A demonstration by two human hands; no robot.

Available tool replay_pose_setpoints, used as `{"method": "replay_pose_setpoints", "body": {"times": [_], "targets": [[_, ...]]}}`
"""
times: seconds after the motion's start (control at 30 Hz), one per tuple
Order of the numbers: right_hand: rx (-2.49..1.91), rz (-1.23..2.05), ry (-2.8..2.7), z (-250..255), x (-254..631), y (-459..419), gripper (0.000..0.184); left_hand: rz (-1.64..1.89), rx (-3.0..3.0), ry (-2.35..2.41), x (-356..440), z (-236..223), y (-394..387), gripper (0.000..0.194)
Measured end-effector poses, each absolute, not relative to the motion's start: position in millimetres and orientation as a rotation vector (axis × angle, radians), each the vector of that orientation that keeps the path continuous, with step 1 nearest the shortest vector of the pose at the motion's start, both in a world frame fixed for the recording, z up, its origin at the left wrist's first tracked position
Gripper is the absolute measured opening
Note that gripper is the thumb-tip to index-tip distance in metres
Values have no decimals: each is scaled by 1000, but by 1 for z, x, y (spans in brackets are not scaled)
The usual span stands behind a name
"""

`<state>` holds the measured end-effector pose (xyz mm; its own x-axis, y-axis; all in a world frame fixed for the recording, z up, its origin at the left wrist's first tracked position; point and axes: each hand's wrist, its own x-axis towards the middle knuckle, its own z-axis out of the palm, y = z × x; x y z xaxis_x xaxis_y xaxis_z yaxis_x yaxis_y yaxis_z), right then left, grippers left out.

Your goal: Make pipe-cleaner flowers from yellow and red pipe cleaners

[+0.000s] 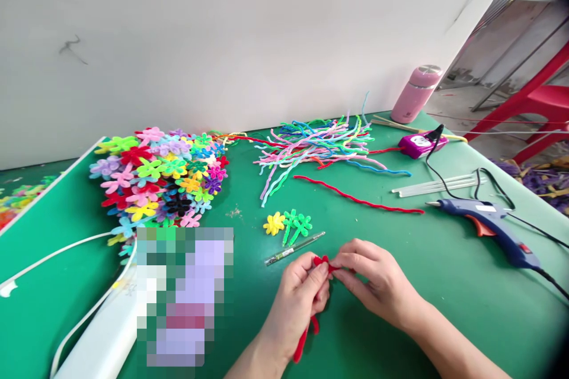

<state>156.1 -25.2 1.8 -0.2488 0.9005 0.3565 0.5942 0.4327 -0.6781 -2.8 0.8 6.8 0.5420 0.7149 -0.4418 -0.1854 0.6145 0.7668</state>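
Observation:
Between my two hands is a red pipe cleaner (300, 346), bent into small loops at its upper end, with its tail hanging below the left palm. My left hand (304, 290) is closed around it. The fingertips of my right hand (377, 275) pinch the looped end from the right. Just beyond my hands lie a yellow pipe-cleaner flower (274, 224), two green pieces (302, 226) shaped with petals and stems, and a slim clear pen-like stick (295, 249).
Finished flowers (151, 169) are heaped at left beside a white device (100, 325) and a blurred-out patch. Loose pipe cleaners (315, 145) lie at the back, a single red one (355, 194) nearer. At right are a glue gun (489, 219) with cords, glue sticks (435, 185) and a pink bottle (415, 95).

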Motion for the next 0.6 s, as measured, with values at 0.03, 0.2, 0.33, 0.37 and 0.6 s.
{"method": "replay_pose_setpoints", "body": {"times": [0.03,0.2,0.33,0.37,0.6], "targets": [[-1263,529,-1970,2,156,-25,12,592,727,831,-3,7,1,30],[-1269,525,-1981,5,154,-27,14,603,745,849,-3,9,0,29],[-1267,526,-1968,4,153,-27,13,606,732,843,-3,9,1,29],[-1268,531,-1967,4,153,-27,13,605,732,842,-3,9,1,29],[-1263,552,-1961,3,153,-26,12,603,730,840,-4,9,1,26]]}}
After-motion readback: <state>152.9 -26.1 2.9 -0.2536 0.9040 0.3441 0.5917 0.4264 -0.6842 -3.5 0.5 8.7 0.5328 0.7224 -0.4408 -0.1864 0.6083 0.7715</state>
